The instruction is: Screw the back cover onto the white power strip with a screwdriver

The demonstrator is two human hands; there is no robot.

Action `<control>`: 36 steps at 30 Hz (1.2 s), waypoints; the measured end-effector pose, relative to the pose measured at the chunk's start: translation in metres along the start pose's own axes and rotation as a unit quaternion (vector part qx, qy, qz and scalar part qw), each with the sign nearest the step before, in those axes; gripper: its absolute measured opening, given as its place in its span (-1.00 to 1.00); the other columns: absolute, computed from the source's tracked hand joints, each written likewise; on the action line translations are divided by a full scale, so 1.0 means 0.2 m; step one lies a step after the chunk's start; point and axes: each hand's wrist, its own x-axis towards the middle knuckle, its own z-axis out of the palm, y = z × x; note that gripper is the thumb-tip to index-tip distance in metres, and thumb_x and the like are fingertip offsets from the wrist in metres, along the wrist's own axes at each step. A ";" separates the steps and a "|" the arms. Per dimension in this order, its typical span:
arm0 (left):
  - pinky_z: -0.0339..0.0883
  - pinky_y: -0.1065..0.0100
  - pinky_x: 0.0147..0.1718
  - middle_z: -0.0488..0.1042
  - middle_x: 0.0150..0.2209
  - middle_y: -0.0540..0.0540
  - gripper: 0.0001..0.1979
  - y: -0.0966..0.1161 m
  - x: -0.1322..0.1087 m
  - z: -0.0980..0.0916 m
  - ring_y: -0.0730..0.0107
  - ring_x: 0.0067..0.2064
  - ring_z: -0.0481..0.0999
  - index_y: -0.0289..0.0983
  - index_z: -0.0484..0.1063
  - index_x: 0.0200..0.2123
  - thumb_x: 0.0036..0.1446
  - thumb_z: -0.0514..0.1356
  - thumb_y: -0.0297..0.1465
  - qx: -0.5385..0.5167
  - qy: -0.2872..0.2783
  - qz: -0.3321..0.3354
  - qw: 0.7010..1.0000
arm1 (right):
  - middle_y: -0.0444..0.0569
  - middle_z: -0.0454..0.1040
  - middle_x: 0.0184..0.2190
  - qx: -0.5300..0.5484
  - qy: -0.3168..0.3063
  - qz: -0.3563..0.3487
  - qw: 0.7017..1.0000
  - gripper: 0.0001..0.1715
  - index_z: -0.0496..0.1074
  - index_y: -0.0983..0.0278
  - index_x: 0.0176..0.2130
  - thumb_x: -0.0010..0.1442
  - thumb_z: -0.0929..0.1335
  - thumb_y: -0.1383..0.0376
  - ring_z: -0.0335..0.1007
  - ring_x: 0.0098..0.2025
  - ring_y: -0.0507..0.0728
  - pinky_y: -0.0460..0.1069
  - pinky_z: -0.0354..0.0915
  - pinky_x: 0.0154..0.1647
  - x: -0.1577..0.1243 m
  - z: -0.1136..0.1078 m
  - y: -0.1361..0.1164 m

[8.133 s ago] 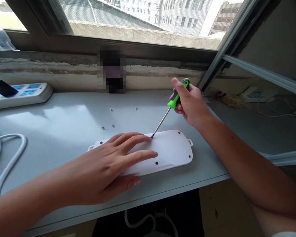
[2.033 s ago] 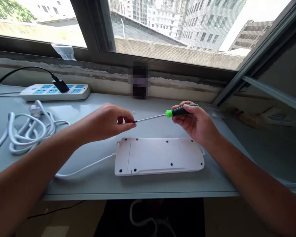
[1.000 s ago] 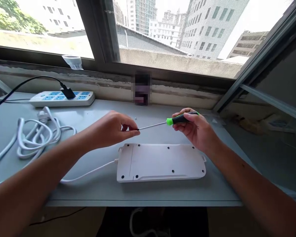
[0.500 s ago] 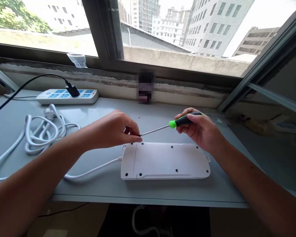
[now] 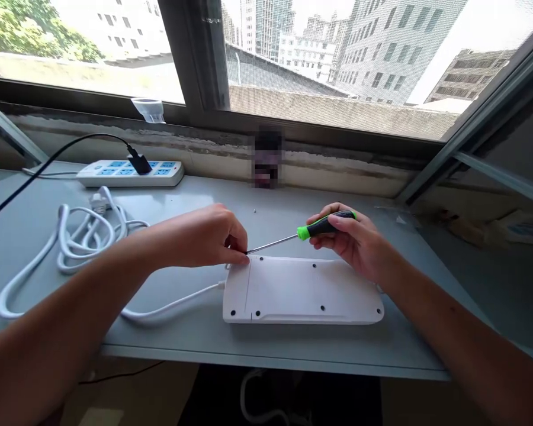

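Note:
A white power strip lies face down on the table, its back showing several dark screw holes. Held in my right hand is a screwdriver with a black and green handle; its shaft slants down to the left. My left hand is closed in a pinch at the screwdriver's tip, over the strip's far left corner. Whatever lies between those fingertips is hidden. A tiny screw rests on the table beyond the strip.
Coiled white cable with its plug lies on the left of the grey table. Behind it sits another power strip with a black plug in it. A clear plastic cup-like piece stands on the window ledge.
Both hands have moved left and down relative to the strip, bringing the screwdriver tip and left fingertips to its far left corner. The view has shifted slightly.

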 end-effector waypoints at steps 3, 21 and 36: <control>0.26 0.37 -0.48 0.57 -0.49 0.02 -0.81 0.00 0.01 0.01 0.39 -0.48 0.49 -0.13 0.65 -0.44 0.18 0.32 -0.22 -0.022 -0.007 0.006 1.000 | -0.02 0.69 -0.10 -0.004 0.004 0.003 1.000 -0.77 0.52 0.22 -0.17 0.28 0.52 0.16 0.66 -0.24 0.09 0.00 0.61 -0.14 0.00 0.00 0.00; 0.33 0.41 -0.43 0.66 -0.36 0.00 -0.88 -0.02 0.02 -0.02 0.34 -0.36 0.59 -0.14 0.67 -0.33 0.11 0.37 -0.25 -0.105 -0.070 -0.029 0.992 | 0.01 0.69 -0.14 -0.025 0.029 0.011 0.999 -0.76 0.49 0.25 -0.19 0.26 0.53 0.17 0.65 -0.25 0.10 0.01 0.61 -0.16 0.02 -0.01 0.01; 0.32 0.40 -0.40 0.67 -0.29 -0.04 -0.84 -0.02 0.03 -0.02 0.33 -0.32 0.56 -0.17 0.64 -0.28 0.14 0.35 -0.22 -0.100 -0.087 -0.051 0.990 | 0.00 0.69 -0.16 -0.028 0.045 0.017 0.998 -0.75 0.49 0.25 -0.20 0.25 0.53 0.17 0.65 -0.27 0.08 -0.02 0.60 -0.20 0.03 -0.03 0.01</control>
